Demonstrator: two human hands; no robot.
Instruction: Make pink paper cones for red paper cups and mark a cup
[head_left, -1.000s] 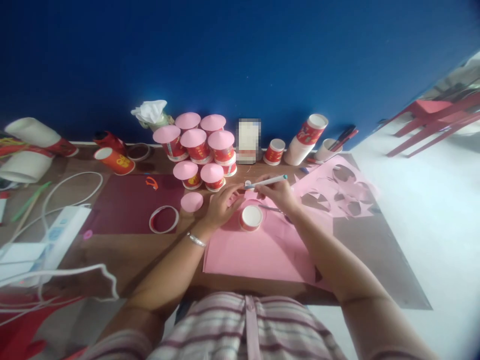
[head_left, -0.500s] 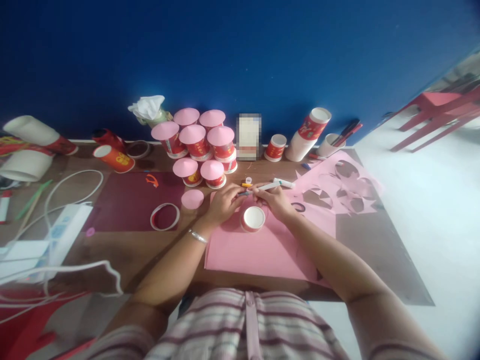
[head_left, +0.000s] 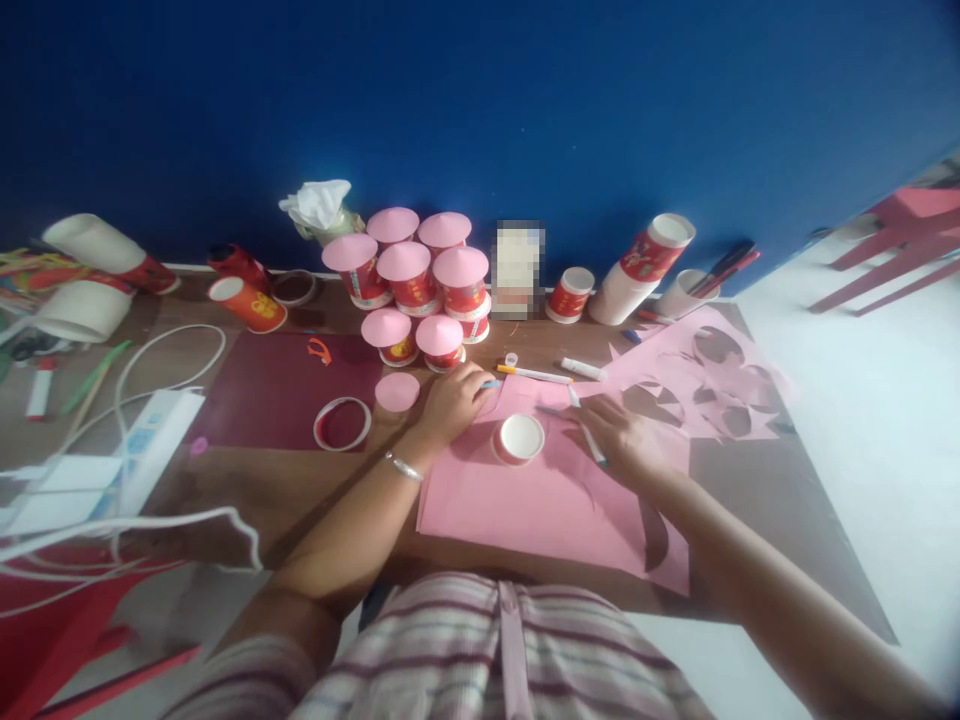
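Observation:
My left hand [head_left: 454, 402] rests at the back left edge of the pink paper [head_left: 480, 510], its fingers pinched on a small blue-grey pen cap [head_left: 490, 384]. My right hand [head_left: 622, 438], smeared by motion, is over the right side of the paper, closed on a white marker pen [head_left: 590, 428] with a teal band. Between the hands, a short white paper cup [head_left: 520, 440] stands on the paper. A thin dark object [head_left: 553, 411] lies just left of my right hand; its kind is unclear. A yellow-ended pen [head_left: 534, 375] lies behind the paper.
Red cups with pink cone tops [head_left: 405, 265] are grouped at the back. Left are a cut cup ring [head_left: 342, 424], a pink disc [head_left: 397, 392] and a white power strip [head_left: 150, 450] with cables. Pink paper with cut-out holes [head_left: 705, 350] and a pen cup [head_left: 686, 295] lie right.
My right hand has moved away from my left, rightward and nearer to me, with the marker. The cap stays in my left hand. The view has shifted slightly.

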